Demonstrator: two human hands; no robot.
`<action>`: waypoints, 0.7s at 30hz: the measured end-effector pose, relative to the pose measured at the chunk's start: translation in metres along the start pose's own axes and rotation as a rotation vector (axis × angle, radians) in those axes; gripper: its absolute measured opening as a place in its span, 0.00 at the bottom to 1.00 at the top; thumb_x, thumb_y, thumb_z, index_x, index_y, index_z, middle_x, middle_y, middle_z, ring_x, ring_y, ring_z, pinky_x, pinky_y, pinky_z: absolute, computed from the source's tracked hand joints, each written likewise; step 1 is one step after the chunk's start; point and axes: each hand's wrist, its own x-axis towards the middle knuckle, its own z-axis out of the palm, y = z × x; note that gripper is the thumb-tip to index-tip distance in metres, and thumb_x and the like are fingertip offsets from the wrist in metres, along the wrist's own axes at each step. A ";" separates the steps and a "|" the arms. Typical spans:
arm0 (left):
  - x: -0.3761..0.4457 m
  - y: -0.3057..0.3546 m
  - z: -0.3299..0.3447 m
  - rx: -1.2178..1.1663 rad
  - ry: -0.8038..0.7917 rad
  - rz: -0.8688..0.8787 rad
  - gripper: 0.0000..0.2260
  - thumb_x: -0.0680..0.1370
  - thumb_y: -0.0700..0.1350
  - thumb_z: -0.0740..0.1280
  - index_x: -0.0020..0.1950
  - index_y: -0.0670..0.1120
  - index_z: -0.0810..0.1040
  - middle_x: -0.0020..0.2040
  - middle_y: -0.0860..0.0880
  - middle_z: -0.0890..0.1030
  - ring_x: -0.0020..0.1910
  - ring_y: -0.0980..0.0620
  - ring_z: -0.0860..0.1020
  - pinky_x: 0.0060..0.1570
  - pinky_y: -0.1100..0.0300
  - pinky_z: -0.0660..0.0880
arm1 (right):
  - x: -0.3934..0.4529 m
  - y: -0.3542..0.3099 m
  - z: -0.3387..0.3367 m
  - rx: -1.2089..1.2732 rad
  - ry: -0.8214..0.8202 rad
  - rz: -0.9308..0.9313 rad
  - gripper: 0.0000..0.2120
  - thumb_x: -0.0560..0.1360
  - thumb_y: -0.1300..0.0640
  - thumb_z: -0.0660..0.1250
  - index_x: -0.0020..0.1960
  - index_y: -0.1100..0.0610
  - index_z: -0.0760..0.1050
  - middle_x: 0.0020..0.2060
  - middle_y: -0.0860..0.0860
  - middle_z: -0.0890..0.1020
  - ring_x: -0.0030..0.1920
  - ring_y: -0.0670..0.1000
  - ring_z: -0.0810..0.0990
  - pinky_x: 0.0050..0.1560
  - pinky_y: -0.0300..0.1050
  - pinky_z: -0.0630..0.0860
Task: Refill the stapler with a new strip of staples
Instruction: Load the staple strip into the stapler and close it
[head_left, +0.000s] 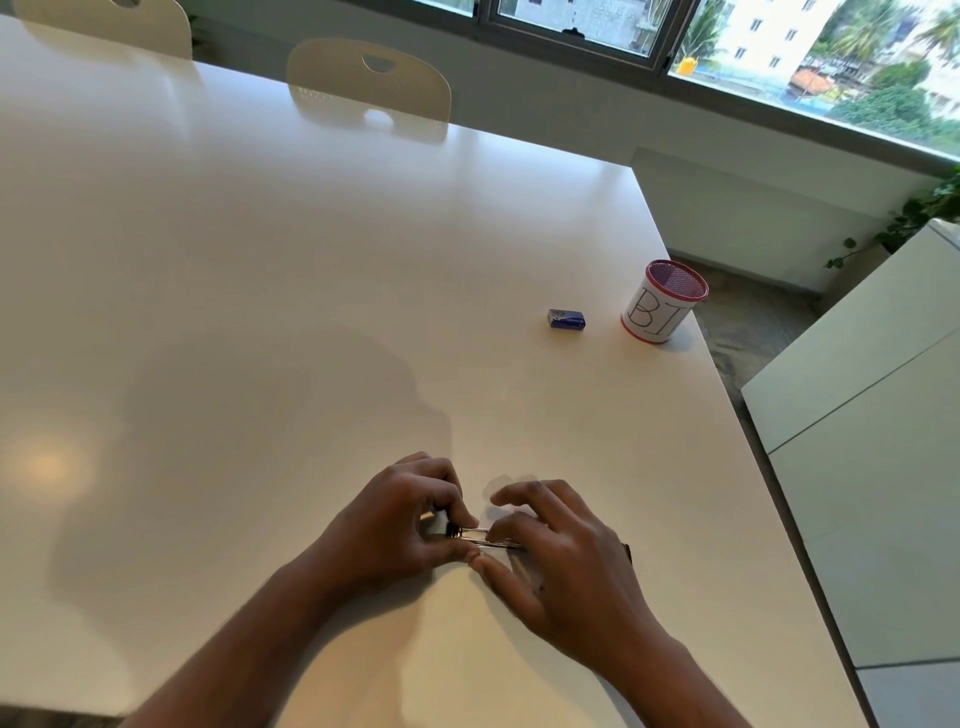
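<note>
A small stapler (480, 538) with a black end and a shiny metal channel lies low over the white table (260, 312), held between both hands. My left hand (400, 525) grips its black left end with curled fingers. My right hand (550, 556) pinches the metal part at its right end between thumb and fingers, and most of the stapler is hidden under the two hands. Whether a staple strip sits in the channel cannot be made out. A small blue staple box (567, 318) lies far off at the upper right.
A white cup with a pink mesh rim (662, 304), lettered "BI", stands beside the blue box close to the table's right edge. Two cream chairs (370, 78) are tucked in at the far side. A white cabinet (872, 415) stands to the right.
</note>
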 end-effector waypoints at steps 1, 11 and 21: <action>0.000 0.000 0.000 0.002 0.000 0.000 0.10 0.69 0.56 0.81 0.43 0.53 0.86 0.42 0.62 0.79 0.46 0.59 0.77 0.42 0.69 0.70 | 0.001 -0.001 0.002 0.004 0.006 -0.012 0.11 0.78 0.40 0.70 0.50 0.47 0.80 0.60 0.41 0.78 0.63 0.43 0.76 0.48 0.34 0.75; 0.000 0.000 -0.001 0.001 0.006 0.007 0.10 0.69 0.56 0.81 0.43 0.53 0.86 0.41 0.60 0.79 0.45 0.59 0.77 0.42 0.67 0.71 | -0.002 0.004 0.003 0.031 0.054 -0.015 0.11 0.79 0.39 0.69 0.50 0.46 0.81 0.59 0.41 0.79 0.66 0.43 0.74 0.51 0.33 0.73; -0.003 0.002 -0.002 -0.014 0.005 -0.030 0.10 0.67 0.54 0.82 0.46 0.55 0.87 0.44 0.61 0.80 0.49 0.57 0.78 0.45 0.70 0.70 | -0.025 0.030 0.003 0.242 0.316 0.123 0.12 0.74 0.52 0.78 0.56 0.50 0.82 0.54 0.39 0.83 0.59 0.45 0.81 0.55 0.43 0.79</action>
